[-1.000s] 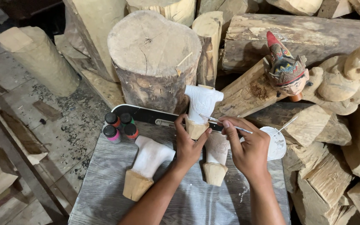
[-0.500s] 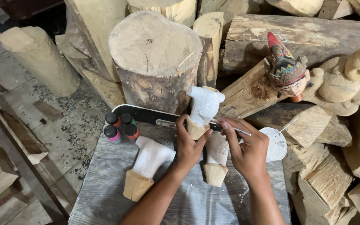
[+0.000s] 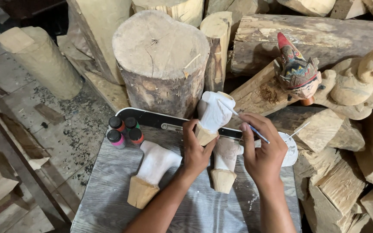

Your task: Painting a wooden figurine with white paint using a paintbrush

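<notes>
Grey worktop (image 3: 109,203) taken as reference. Lying on it, nearest the viewer: two white-coated carvings (image 3: 152,170) with bare wooden bases. Above its middle, the left hand (image 3: 197,149) has its grip closed round a third carving (image 3: 212,116) (held upright). The right hand (image 3: 262,151) pinches a thin brush (image 3: 242,121), tip touching that carving. Four paint bottles (image 3: 124,130) stand at its far left corner. A large log (image 3: 162,60) stands beyond its far edge.

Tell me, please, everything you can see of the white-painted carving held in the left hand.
The white-painted wooden carving is a rounded, head-like shape with a bare tan tapered base. The left hand grips that base and holds it raised, tilted, above the grey board. The thin brush in the right hand touches its upper right side.
</notes>
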